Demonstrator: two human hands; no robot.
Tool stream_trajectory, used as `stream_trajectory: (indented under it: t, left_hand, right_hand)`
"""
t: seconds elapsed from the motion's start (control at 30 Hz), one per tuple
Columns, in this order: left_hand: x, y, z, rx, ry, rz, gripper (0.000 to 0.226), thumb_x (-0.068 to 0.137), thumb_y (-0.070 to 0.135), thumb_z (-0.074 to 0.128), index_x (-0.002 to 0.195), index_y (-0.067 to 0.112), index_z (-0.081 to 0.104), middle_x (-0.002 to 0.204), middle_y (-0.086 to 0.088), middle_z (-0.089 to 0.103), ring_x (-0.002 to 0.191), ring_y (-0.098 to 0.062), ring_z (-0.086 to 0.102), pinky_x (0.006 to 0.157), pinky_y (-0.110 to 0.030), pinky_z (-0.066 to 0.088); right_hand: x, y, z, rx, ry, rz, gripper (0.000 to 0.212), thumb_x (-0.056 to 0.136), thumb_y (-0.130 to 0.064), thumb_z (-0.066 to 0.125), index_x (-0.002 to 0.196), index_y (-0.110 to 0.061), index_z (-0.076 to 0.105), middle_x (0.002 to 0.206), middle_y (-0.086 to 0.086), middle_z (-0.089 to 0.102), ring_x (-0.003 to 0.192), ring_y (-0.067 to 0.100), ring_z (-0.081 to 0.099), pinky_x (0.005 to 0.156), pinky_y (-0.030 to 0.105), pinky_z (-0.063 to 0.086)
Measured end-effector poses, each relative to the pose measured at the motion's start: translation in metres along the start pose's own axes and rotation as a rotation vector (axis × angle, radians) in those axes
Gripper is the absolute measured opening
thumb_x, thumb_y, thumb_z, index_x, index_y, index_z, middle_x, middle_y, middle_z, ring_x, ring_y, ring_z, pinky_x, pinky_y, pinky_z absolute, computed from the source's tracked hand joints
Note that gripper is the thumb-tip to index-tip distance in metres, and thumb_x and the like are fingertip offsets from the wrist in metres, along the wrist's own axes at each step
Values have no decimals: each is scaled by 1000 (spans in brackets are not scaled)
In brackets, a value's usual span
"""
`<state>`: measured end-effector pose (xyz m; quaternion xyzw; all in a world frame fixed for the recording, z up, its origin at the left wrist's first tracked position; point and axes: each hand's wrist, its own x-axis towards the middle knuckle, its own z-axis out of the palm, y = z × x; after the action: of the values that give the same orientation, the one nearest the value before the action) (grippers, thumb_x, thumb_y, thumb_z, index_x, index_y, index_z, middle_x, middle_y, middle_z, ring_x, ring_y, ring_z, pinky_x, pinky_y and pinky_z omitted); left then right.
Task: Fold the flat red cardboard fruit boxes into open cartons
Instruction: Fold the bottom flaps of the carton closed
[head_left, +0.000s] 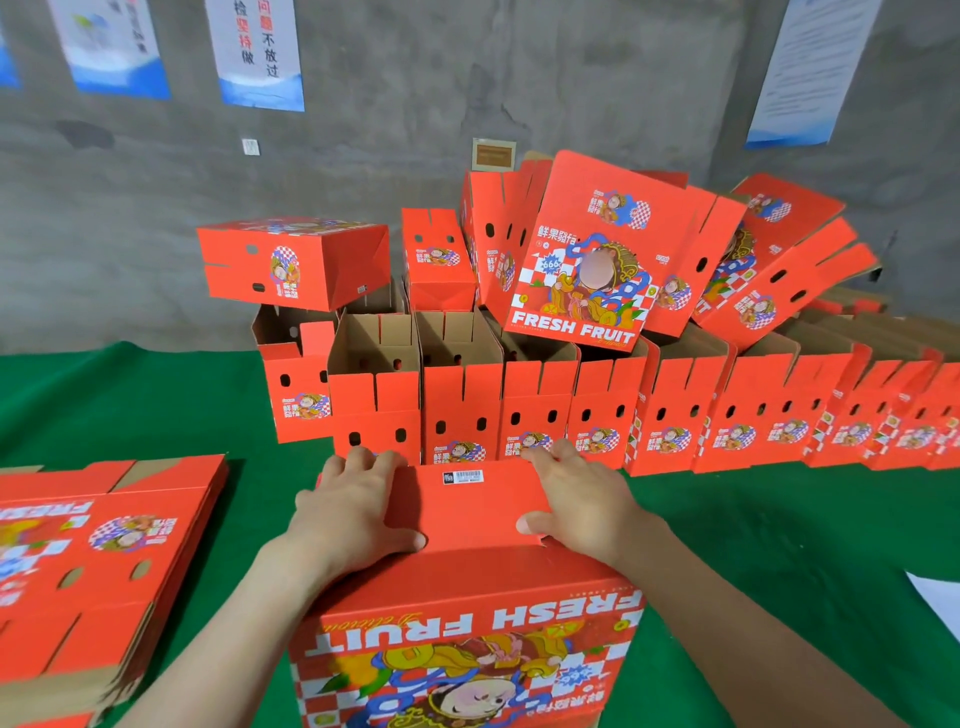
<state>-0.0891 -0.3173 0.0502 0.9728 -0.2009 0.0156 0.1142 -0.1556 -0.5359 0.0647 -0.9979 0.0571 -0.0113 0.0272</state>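
Head view looks down on a red printed cardboard box standing on the green cloth table, right before the person. Its smooth top flap, rectangular and bearing a small white barcode label, lies level under both hands. The left hand and right hand press on the flap's two ends, fingers close together and nearly straight, tips at the far edge, thumbs spread toward the near fold. To the left lies a stack of flat boxes, brown corrugated edges showing. Behind stands a row of open cartons with brown insides and oval holes, and more cartons are piled askew on top.
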Motion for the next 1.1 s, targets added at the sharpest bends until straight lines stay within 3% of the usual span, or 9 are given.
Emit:
stream_trajectory:
  t: [0.23, 0.33, 0.43, 0.53, 0.63, 0.73, 0.9, 1.0, 1.1]
  left_hand:
    - [5, -7, -3, -80, -24, 46, 77, 78, 59, 65, 142, 37, 29, 135, 2, 37, 129, -22, 32, 102, -46, 39]
    - [10, -15, -4, -224, 20, 77, 64, 87, 50, 60, 142, 26, 40, 137, -3, 44, 129, -22, 38, 108, -36, 34]
    - [10, -29, -5, -644, 212, 58, 55, 84, 23, 71, 135, 20, 51, 137, -2, 49, 125, -12, 43, 107, -24, 30]
    - [2, -45, 1, -1172, 198, -141, 56, 83, 8, 70, 134, 20, 50, 132, -2, 56, 123, -11, 51, 107, -30, 38]
    - [-6, -56, 16, -1206, 49, -281, 35, 91, 21, 60, 124, 11, 57, 88, 12, 69, 65, 10, 65, 59, -4, 48]
    - [-11, -59, 17, -1124, -64, -290, 39, 85, 45, 65, 111, 16, 66, 86, 7, 74, 79, -5, 70, 80, -21, 53]
    - [-23, -59, -1, -1179, 133, -143, 60, 73, 70, 61, 96, 14, 66, 87, -2, 68, 76, -16, 59, 69, -30, 45]
    - [-20, -57, 0, -1341, 278, -170, 41, 92, 45, 51, 83, 5, 56, 48, -8, 50, 39, -16, 44, 41, -16, 28]
    - [-23, -61, 12, -1523, 328, -200, 17, 89, 2, 53, 76, 13, 53, 54, 4, 58, 30, -6, 44, 33, -8, 28]
  right_hand:
    - [8, 13, 2, -5, -2, -57, 72, 89, -54, 55, 148, -24, 26, 152, 5, 31, 130, 27, 45, 99, 37, 39]
    - [7, 24, 6, 415, 140, -133, 42, 93, -40, 58, 129, -18, 58, 126, -7, 59, 120, 6, 53, 96, 20, 39]
    - [6, 38, 17, 851, 509, -57, 13, 92, -10, 61, 97, -11, 72, 81, -19, 64, 73, -8, 60, 70, 13, 43]
    - [3, 56, 31, 1143, 611, 146, 13, 93, -6, 57, 90, -7, 70, 85, -5, 66, 78, 5, 58, 77, 26, 47]
    - [-8, 67, 62, 1280, 277, 414, 36, 89, -30, 58, 71, 1, 56, 63, 0, 57, 67, 18, 53, 59, 28, 37]
    - [-30, 65, 96, 1329, -154, 502, 40, 101, -36, 37, 78, -10, 57, 58, -3, 68, 67, 17, 60, 64, 30, 46]
    - [-24, 87, 83, 1428, -118, 333, 35, 102, -26, 37, 116, -7, 62, 104, 7, 71, 98, 20, 63, 95, 42, 44]
    - [-19, 86, 74, 1455, -214, 204, 40, 98, -46, 38, 117, -22, 64, 113, -5, 69, 107, 12, 61, 95, 34, 44]
    - [-20, 87, 69, 1455, -216, 42, 35, 97, -40, 49, 130, -33, 56, 131, -8, 60, 123, 9, 54, 98, 37, 43]
